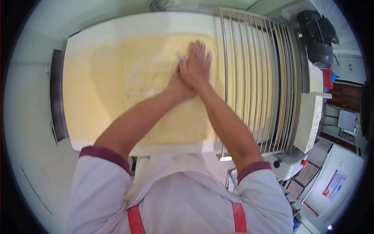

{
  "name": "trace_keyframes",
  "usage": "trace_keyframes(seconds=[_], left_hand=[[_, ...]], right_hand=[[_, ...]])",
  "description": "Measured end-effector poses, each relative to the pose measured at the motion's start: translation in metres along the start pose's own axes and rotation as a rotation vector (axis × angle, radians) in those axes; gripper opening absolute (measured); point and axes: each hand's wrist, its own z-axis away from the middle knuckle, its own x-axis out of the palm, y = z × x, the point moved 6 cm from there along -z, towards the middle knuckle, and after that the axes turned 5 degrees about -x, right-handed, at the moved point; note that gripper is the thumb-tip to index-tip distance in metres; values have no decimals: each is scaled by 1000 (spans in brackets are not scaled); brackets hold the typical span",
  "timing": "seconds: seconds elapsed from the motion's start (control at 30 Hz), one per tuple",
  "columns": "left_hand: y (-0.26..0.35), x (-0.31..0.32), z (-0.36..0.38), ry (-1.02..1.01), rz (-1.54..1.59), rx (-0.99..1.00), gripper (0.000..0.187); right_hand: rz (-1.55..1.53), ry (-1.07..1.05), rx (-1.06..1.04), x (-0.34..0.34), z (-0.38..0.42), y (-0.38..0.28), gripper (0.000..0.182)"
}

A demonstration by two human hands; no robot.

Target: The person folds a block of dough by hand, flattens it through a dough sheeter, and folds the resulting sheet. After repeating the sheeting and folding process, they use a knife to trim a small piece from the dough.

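A long, pale yellow sheet of dough [83,93] lies flat on the white belt. On its middle rests a thicker, roughly square yellow slab [156,121] with whitish patches on top. My right hand [196,67] presses palm down near the slab's right side, fingers stretched out away from me. Beneath its palm is my left hand [177,82], crossed under it and touching the slab. Only the wrist and back edge of the left hand show; its fingers are hidden.
A metal bar guard [249,78] spans the belt's right part, over the dough, beside a dough sheeter's body [309,117]. A dark motor [317,37] sits at the back right. A metal tray [57,93] edges the left end. A white cabinet [335,179] stands lower right.
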Motion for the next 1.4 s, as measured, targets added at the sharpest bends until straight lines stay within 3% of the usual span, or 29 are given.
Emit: trace_keyframes(seconds=[0.1, 0.2, 0.27, 0.4, 0.57, 0.63, 0.7, 0.8, 0.9, 1.0, 1.13, 1.2, 1.4], left_hand=[[-1, 2, -1, -160, 282, 23, 67], [13, -20, 5, 6, 305, -38, 64], [38, -14, 16, -40, 181, -54, 66], [49, -11, 20, -233, -108, 7, 64], [56, 6, 31, 409, -1206, -184, 60], [47, -3, 43, 363, -947, -150, 60], [56, -25, 77, 17, 30, 14, 60], [52, -31, 82, -78, 118, 15, 62], [56, -15, 80, -99, -14, 20, 66], [35, -7, 84, 124, 64, -73, 67], [-19, -13, 96, -8, 204, -114, 66], [-8, -5, 105, -115, 259, -109, 67], [-34, -18, 128, -74, 372, -170, 67]], right_hand=[[-61, -11, 29, -7, 12, 4, 72], [-142, -58, -47, -13, 25, 8, 71], [-59, -89, -158, -25, 52, 11, 71], [23, -21, -188, -16, 67, 20, 69], [-30, -5, -167, -18, 73, 20, 70], [-16, -86, -196, -17, 90, 3, 72], [26, -111, -243, -12, 107, -14, 72], [47, -138, -240, -4, 118, -20, 73], [53, -109, -225, -8, 116, -23, 73], [24, -102, -261, -3, 102, -42, 72], [32, -135, -330, 22, 75, -89, 72], [70, -126, -315, 23, 88, -85, 72], [-8, -123, -347, 31, 88, -117, 73]])
